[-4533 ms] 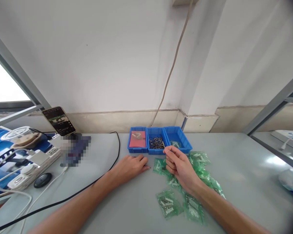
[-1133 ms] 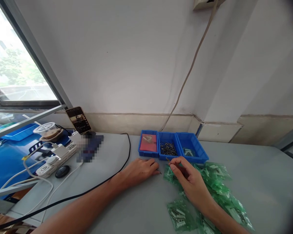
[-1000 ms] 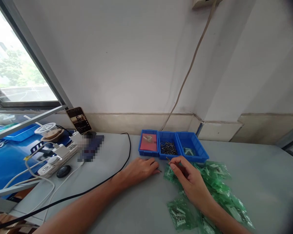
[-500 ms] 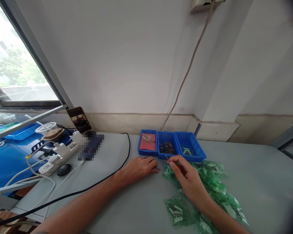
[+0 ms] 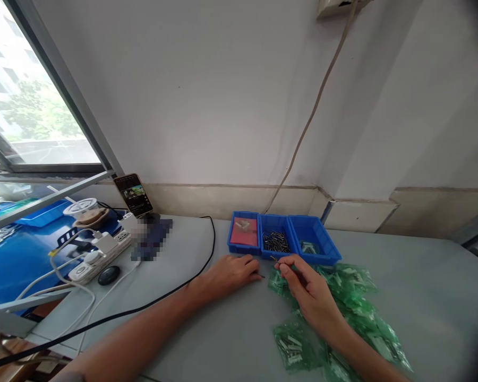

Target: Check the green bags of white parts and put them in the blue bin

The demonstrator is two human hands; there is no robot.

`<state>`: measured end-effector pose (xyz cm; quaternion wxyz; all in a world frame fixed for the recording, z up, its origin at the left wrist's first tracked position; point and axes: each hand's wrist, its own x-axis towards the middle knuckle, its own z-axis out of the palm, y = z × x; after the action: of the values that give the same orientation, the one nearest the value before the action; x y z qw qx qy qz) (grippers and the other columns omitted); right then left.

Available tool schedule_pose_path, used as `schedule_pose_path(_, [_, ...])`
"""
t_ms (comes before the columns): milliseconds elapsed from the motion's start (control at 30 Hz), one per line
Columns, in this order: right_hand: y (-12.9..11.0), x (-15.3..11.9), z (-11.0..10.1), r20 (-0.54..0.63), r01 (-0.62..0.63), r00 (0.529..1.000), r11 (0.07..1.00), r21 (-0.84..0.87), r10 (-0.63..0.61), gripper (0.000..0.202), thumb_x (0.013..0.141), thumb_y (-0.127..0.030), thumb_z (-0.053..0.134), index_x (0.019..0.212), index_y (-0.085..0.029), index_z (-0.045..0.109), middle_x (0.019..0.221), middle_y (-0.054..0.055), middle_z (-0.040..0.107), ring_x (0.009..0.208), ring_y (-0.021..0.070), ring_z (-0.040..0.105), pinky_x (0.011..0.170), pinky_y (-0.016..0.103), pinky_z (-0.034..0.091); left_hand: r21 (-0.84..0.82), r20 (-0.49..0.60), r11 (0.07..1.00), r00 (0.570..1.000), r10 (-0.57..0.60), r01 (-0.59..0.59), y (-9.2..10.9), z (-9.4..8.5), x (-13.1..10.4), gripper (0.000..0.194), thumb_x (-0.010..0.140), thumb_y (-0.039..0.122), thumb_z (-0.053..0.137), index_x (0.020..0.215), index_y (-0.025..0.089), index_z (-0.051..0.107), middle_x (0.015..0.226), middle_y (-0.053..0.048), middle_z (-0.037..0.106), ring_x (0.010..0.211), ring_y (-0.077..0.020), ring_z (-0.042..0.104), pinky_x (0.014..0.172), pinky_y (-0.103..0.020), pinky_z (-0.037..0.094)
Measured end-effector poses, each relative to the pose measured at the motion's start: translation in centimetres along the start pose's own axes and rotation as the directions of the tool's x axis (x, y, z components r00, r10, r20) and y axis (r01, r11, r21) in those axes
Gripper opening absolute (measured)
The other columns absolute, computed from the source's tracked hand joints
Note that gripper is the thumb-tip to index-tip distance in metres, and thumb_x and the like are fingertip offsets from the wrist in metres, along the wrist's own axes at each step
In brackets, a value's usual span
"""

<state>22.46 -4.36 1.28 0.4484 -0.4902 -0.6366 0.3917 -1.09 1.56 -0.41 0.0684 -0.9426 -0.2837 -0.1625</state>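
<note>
My right hand (image 5: 305,284) is closed in a pinch on a thin, brassy screw (image 5: 274,259), its tip pointing left, in front of the screw bin. Flat against the table to the left lies my left hand (image 5: 233,273), fingers curled together; a small dark tip pokes out by its thumb, too small to name. Just behind the hands stand three joined blue bins: one with a red sheet and pale pieces (image 5: 244,228), one filled with dark metal screws (image 5: 276,242), and one with a little clear bag (image 5: 308,247).
Green plastic bags of pale parts (image 5: 354,302) spread under and right of my right forearm; another bag (image 5: 295,347) lies nearer me. A black cable (image 5: 143,307) crosses my left forearm. Farther left are a power strip (image 5: 103,257), black mouse (image 5: 109,275) and propped phone (image 5: 134,195).
The whole view has shifted slightly, so everything sits a little farther right. Both hands keep nearly the same pose beside the bins. The phone's screen picture is different.
</note>
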Motion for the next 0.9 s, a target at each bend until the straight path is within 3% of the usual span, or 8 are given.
schedule_pose_path(200, [-0.05,0.09,-0.02,-0.015,0.046,0.999,0.998,-0.043,-0.047,0.032,0.105,-0.052,0.054,0.1,-0.024,0.067,0.086,0.002,0.063,0.068,0.017,0.05,0.059,0.028,0.038,-0.011,0.001,1.0,1.0,-0.009,0.009,-0.12,0.17,-0.09,0.031,0.111,0.045,0.047,0.103,0.019,0.061,0.093,-0.002,0.069,0.071,-0.015,0.065,0.055,-0.028,0.037])
schedule_pose_path(433, [0.53,0.12,0.22,-0.03,0.048,0.998,0.999,-0.021,-0.048,0.024,0.097,-0.045,0.068,0.086,-0.023,0.063,0.07,-0.004,0.047,0.065,0.0163,0.043,0.06,0.028,0.036,-0.015,0.008,1.0,1.0,-0.009,0.009,-0.23,0.4,-0.13,0.032,0.112,0.045,0.046,0.104,0.019,0.061,0.093,-0.002,0.068,0.071,-0.0148,0.065,0.054,-0.027,0.037])
schedule_pose_path(633, [-0.04,0.09,0.14,-0.025,0.049,0.998,0.999,-0.022,-0.05,0.025,0.1,-0.047,0.064,0.091,-0.024,0.066,0.072,-0.003,0.046,0.065,0.0165,0.042,0.06,0.028,0.036,-0.025,0.019,1.0,1.0,-0.008,0.008,-0.18,0.23,-0.05,0.031,0.112,0.044,0.045,0.103,0.018,0.06,0.093,-0.003,0.068,0.071,-0.0147,0.066,0.055,-0.027,0.039])
schedule_pose_path(900, [-0.01,0.33,0.2,-0.069,0.013,0.998,1.0,0.004,-0.013,0.03,0.093,-0.052,0.073,0.088,-0.024,0.065,0.069,-0.003,0.047,0.064,0.0172,0.044,0.059,0.029,0.037,-0.029,0.032,0.999,0.999,-0.021,0.022,-0.19,0.4,-0.09,0.029,0.111,0.043,0.048,0.105,0.018,0.06,0.093,-0.003,0.069,0.071,-0.0154,0.066,0.054,-0.027,0.036])
